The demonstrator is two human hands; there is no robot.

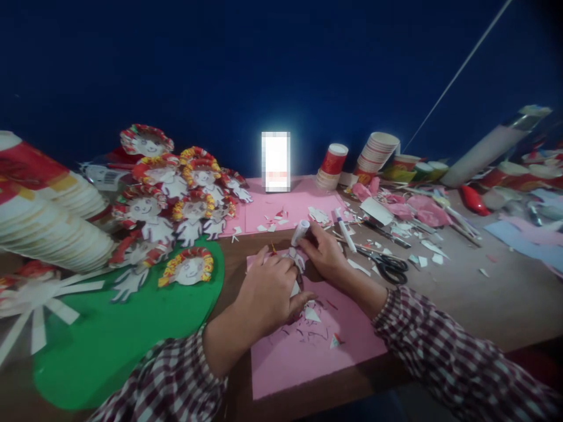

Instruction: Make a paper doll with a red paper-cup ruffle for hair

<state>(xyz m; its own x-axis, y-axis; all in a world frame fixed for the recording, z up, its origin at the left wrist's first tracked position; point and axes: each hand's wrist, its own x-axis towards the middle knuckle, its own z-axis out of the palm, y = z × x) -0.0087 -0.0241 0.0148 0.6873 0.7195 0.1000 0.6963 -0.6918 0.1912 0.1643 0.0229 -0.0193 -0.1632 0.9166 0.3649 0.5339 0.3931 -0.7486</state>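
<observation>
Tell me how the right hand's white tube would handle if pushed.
The white tube looks cylindrical, so laid on its side it would probably roll. Its straight wall suggests stiffness. Small beside the right hand, it is likely light.

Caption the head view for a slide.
Left hand over a white cutout, right hand holding a white tube, above a pink sheet, with paper figures nearby.

Dim scene, muted colours. Blue wall [185, 70] dark, blackening at upper right corner. One strong bright spot: white rectangle [275, 155], pixelated, pale bluish halo on the wall around it. Soft shadows on pink sheet [294, 366], darker towards lower right. Wide-angle stretch at edges; stacked cups [48, 228] at left lean, bulge. Far-right clutter [508, 176] soft, smeared. Fine detail hazy.
</observation>
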